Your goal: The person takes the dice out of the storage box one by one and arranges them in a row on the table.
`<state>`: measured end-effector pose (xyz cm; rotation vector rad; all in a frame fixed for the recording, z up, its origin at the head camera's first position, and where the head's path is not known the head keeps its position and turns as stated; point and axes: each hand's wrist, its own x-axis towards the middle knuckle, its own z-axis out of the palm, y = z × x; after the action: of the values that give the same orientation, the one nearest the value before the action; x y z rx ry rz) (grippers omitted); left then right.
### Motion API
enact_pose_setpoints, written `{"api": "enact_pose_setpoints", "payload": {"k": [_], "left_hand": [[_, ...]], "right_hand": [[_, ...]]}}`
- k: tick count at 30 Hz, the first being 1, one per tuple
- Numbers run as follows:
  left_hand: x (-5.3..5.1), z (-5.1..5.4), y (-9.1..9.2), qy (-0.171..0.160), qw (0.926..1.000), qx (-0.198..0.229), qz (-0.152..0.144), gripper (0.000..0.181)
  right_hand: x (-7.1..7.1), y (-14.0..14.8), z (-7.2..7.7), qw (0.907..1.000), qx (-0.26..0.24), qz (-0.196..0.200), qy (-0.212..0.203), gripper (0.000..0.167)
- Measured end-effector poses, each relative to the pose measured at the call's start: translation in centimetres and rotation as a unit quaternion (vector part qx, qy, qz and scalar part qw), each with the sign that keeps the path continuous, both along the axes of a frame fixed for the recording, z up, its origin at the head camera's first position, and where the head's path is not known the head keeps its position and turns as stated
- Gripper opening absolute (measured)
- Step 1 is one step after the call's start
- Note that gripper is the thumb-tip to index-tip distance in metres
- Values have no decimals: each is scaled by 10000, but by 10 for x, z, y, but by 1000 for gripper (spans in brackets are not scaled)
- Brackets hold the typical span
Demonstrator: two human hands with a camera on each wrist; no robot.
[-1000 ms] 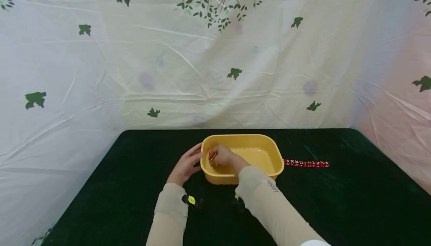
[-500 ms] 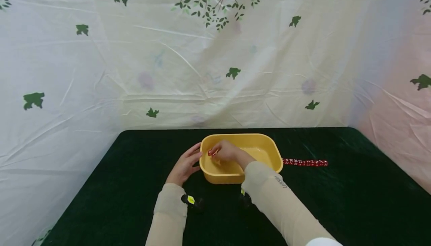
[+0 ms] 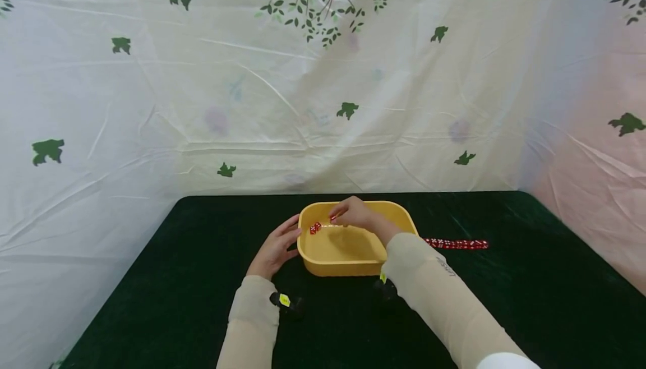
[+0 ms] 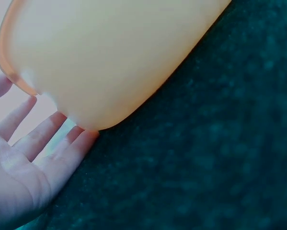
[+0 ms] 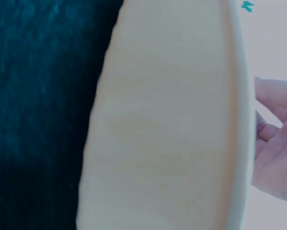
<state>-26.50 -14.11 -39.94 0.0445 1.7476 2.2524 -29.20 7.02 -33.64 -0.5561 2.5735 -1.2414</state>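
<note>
A yellow plastic basin (image 3: 348, 268) stands on the dark table. My left hand (image 3: 272, 251) rests its spread, fairly straight fingers against the basin's left end. In the left wrist view, the fingertips of that hand (image 4: 33, 158) touch the wall and rim. Over the inside of the basin, my right hand (image 3: 355, 213) pinches a small red die (image 3: 332, 219). A few red dice (image 3: 315, 228) with white pips lie at the left end of the basin floor. In the right wrist view the basin wall hides the fingertips of my right hand (image 5: 277, 139).
A row of red dice (image 3: 456, 244) extends rightward from the basin's right side, its near end partly hidden. Dark green velvet cloth (image 3: 202, 279) covers the table. Behind it hangs a pale curtain (image 3: 282, 105) printed with leaves and birds.
My right hand has moved right and away from the basin's left end with a die, uncovering the red dice there. My left hand has stayed against the basin.
</note>
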Motion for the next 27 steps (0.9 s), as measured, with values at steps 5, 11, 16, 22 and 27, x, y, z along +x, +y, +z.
{"api": "enact_pose_setpoints", "payload": {"k": [5,11,16,22,27], "left_hand": [[-1,-2,-1,-22,10000,24,12,45],[0,2,-1,3,10000,-2,-67,45],[-4,-2,-1,7,10000,-2,-41,44],[-6,-2,-2,-38,10000,9,-42,44],[-7,-2,-2,-64,10000,19,-25,44]], "right_hand": [[-1,16,7,9998,27,-105,137,24],[-1,40,21,9994,230,-255,54,26],[0,64,28,9987,338,-365,-67,28],[2,92,33,9975,430,-566,10,29],[6,117,37,9963,449,-734,44,31]]}}
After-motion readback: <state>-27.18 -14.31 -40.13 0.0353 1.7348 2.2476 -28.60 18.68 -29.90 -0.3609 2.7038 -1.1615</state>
